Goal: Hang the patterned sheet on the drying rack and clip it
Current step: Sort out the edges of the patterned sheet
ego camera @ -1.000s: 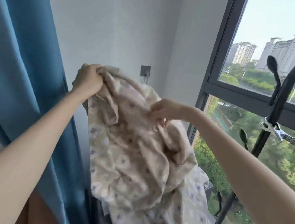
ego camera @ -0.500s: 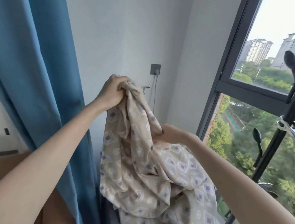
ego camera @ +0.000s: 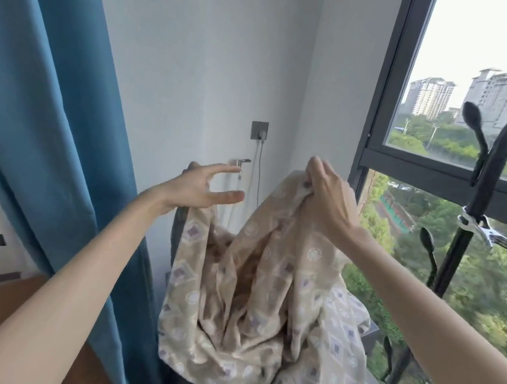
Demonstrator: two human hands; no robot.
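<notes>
Patterned sheet (ego camera: 252, 302): beige cloth printed with lilac diamonds and pale rounds. It is bunched and hangs in deep folds well to the left of the black drying rack pole (ego camera: 489, 165), and no part of it touches the pole. Right hand (ego camera: 327, 197): raised left of the pole, fingers (ego camera: 313, 170) curled over a gathered top fold of the sheet and gripping it from above. Left hand (ego camera: 202, 187): farther left of the pole, fingers spread and straight and the thumb apart, holding nothing; an edge of the sheet hangs just below its palm, and contact cannot be told. Clothes clip (ego camera: 487, 232): pale, clamped on the pole about halfway up, its handles pointing right. Pegs (ego camera: 472, 114): black and knob-tipped, branching from the left side of the pole. Window frame (ego camera: 378, 111): dark metal, behind the pole, with trees and tower blocks beyond the glass. Wall socket (ego camera: 259, 130): grey, far left of the pole, with a white cable (ego camera: 258, 176) running down from it. Blue curtain (ego camera: 50, 105): hangs farthest left of the pole.
</notes>
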